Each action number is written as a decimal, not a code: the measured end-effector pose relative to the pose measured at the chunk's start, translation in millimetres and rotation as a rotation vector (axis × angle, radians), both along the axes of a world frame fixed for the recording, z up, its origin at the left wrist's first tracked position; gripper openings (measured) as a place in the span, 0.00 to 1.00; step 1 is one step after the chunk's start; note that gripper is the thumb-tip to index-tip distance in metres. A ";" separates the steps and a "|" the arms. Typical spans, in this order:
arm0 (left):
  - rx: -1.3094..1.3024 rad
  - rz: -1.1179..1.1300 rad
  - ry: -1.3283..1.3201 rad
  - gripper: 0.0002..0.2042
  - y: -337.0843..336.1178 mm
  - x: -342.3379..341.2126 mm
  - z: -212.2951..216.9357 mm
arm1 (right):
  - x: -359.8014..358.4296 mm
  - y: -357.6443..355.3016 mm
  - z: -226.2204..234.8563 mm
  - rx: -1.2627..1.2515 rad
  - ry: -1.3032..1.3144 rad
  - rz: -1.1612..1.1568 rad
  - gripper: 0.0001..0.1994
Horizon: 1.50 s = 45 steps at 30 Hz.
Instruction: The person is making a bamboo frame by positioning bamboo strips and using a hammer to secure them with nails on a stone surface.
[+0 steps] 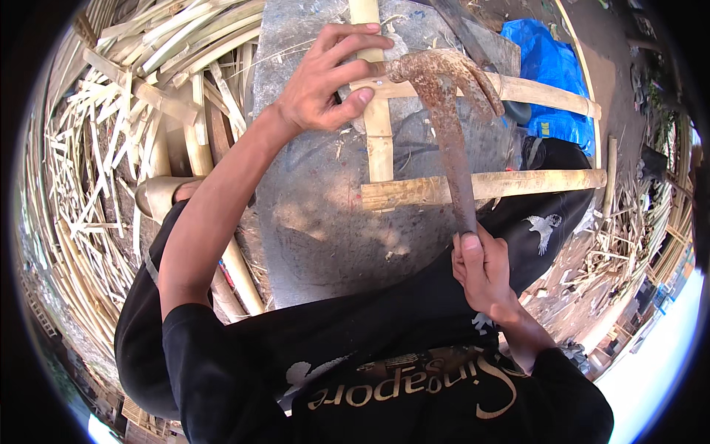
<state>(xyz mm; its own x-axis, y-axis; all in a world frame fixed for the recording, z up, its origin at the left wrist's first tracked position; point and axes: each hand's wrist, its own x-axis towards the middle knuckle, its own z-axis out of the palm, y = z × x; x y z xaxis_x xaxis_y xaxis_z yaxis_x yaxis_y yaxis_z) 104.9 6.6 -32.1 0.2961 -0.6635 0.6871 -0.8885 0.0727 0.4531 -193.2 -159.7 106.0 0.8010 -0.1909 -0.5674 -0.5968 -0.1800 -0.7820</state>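
My right hand (484, 274) is wrapped round the handle of a rusty claw hammer (450, 133). The hammer's head is over the upper crosswise bamboo slat (547, 95), close to the fingertips of my left hand (333, 78). That hand lies where this slat crosses a lengthwise bamboo slat (380, 155), thumb on one side and fingers on the other, holding the joint. Whether a nail is between the fingertips, I cannot make out. A lower bamboo slat (414, 194) meets the lengthwise slat's near end. The pieces rest on a grey, worn board (310, 237).
Split bamboo strips (96, 148) are heaped at the left. A blue plastic sheet (551, 74) lies at the far right, beside a thin upright slat (584, 59). More bamboo scraps (625, 244) cover the ground at right. My black-trousered legs (384, 307) border the board's near side.
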 end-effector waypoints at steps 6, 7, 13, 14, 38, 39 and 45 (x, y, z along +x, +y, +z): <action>-0.034 0.024 -0.005 0.13 -2.9 -1.7 -2.5 | -13.9 -2.2 -4.3 -0.160 -0.140 0.132 0.17; -0.043 0.022 -0.008 0.13 -3.8 -1.0 -3.2 | -18.0 -3.6 -8.1 -0.202 -0.176 0.172 0.17; -0.044 0.024 -0.001 0.12 -4.6 -1.2 -2.9 | -30.4 1.7 -7.1 -0.231 -0.291 0.137 0.16; -0.042 0.024 0.004 0.11 -5.1 -1.4 -1.8 | -30.2 -0.9 -8.4 -0.271 -0.287 0.175 0.16; 0.012 -0.008 0.021 0.19 1.1 -0.8 -4.2 | -36.4 -15.6 -9.8 -0.445 -0.177 0.251 0.13; 0.034 -0.023 0.015 0.20 2.8 -0.5 -3.0 | -41.2 -10.7 -15.2 -0.396 -0.320 0.160 0.24; 0.105 -0.069 -0.016 0.23 10.1 4.0 -1.5 | -34.1 -13.3 6.5 -0.309 -0.109 0.168 0.17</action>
<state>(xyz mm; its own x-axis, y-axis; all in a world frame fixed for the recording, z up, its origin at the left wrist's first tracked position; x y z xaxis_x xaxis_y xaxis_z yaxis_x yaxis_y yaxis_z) 108.9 16.7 -33.7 0.2368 -0.7503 0.6172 -0.8904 0.0866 0.4469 -227.3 -173.0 112.5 0.8883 -0.2003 -0.4132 -0.4550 -0.5060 -0.7328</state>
